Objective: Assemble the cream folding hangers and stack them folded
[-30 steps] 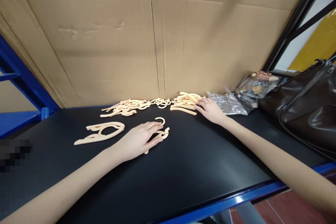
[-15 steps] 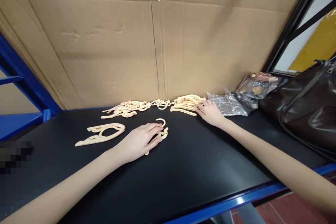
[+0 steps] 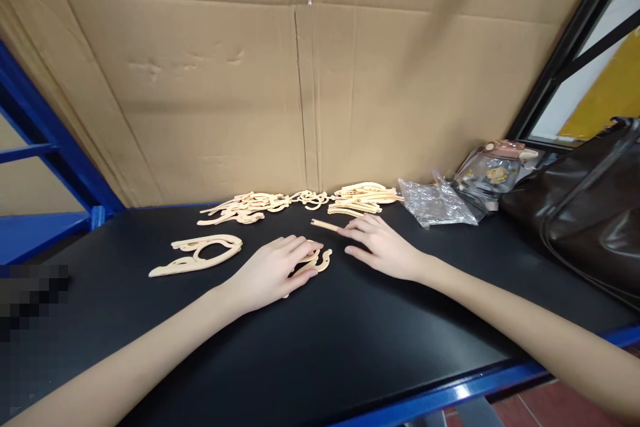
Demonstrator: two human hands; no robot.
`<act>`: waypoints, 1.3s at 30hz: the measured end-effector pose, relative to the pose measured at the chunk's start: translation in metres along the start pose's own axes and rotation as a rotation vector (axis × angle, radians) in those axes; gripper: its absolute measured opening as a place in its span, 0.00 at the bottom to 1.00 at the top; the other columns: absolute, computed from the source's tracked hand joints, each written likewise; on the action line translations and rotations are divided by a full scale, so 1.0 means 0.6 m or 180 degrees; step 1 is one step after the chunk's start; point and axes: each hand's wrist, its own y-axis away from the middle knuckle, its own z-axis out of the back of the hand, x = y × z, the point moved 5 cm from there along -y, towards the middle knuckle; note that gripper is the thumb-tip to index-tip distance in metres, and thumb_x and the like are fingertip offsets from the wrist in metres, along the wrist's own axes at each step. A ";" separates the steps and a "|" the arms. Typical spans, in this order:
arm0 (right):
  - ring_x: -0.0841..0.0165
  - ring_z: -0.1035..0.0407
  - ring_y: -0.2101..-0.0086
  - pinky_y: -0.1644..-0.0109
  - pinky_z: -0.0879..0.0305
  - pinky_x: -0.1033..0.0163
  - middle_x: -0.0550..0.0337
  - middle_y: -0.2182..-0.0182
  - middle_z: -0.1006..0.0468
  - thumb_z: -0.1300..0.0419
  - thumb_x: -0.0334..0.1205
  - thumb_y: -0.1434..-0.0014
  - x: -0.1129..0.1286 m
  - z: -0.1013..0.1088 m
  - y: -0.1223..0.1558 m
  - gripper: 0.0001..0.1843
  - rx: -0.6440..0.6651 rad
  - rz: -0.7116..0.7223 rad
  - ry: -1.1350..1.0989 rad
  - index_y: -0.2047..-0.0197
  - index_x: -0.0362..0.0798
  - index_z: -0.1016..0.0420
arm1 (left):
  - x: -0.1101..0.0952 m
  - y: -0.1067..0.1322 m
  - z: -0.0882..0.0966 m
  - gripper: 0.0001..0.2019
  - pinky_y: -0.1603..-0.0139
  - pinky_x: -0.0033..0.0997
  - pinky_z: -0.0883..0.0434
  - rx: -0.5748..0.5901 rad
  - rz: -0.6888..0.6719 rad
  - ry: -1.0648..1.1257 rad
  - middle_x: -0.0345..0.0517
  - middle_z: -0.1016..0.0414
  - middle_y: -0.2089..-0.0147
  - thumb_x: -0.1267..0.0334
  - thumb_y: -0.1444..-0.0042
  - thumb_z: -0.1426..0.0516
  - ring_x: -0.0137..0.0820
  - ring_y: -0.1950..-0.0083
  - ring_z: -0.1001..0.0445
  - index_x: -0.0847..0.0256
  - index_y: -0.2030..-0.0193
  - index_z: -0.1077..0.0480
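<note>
My left hand rests low over the table with its fingers curled on cream plastic hanger parts. A curved end pokes out past the fingertips; the rest is covered by the hand. Just to the right, my right hand pinches one end of a slim cream hanger bar, which points left, above the parts under my left hand. Left of my left hand lies a folded cream hanger with a looped end.
Along the cardboard wall sit a pile of hanger arms, a small heap of hooks and a stack of hanger bars. To their right are a crinkled clear bag, a clear container and a dark brown bag.
My right hand has come away from the stack of bars with one bar, moving left and nearer. My left hand stays on the hanger parts; the hook above its fingers now shows less.
</note>
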 end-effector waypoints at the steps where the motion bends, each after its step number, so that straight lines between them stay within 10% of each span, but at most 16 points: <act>1: 0.60 0.35 0.50 0.43 0.38 0.51 0.52 0.52 0.26 0.48 0.43 0.33 0.009 -0.003 0.002 0.19 0.0117 0.0130 -0.0111 0.42 0.46 0.31 | -0.001 0.000 0.000 0.13 0.53 0.36 0.31 0.0032 0.0003 0.0015 0.44 0.27 0.57 0.57 0.34 0.50 0.36 0.56 0.28 0.59 0.47 0.35; 10: 0.64 0.33 0.49 0.43 0.36 0.56 0.54 0.48 0.27 0.54 0.43 0.30 0.023 0.006 0.003 0.18 0.0313 0.0462 -0.0616 0.43 0.48 0.32 | 0.012 0.009 -0.015 0.27 0.33 0.49 0.46 0.0346 0.0164 0.0193 0.50 0.51 0.28 0.48 0.35 0.52 0.44 0.30 0.50 0.53 0.32 0.47; 19: 0.54 0.41 0.40 0.38 0.43 0.45 0.43 0.41 0.34 0.54 0.51 0.32 -0.046 -0.015 0.005 0.28 0.0196 -0.0495 -0.0001 0.38 0.41 0.38 | 0.006 0.003 -0.007 0.19 0.44 0.40 0.36 0.0282 0.0349 0.0392 0.46 0.34 0.42 0.52 0.33 0.54 0.37 0.45 0.33 0.51 0.39 0.37; 39: 0.66 0.29 0.60 0.55 0.32 0.60 0.56 0.60 0.24 0.46 0.42 0.35 0.003 0.015 0.003 0.16 0.0122 -0.0121 -0.1154 0.46 0.48 0.30 | 0.002 0.005 -0.002 0.16 0.48 0.33 0.32 0.0214 0.0139 0.0588 0.44 0.33 0.48 0.58 0.37 0.48 0.35 0.49 0.31 0.51 0.42 0.35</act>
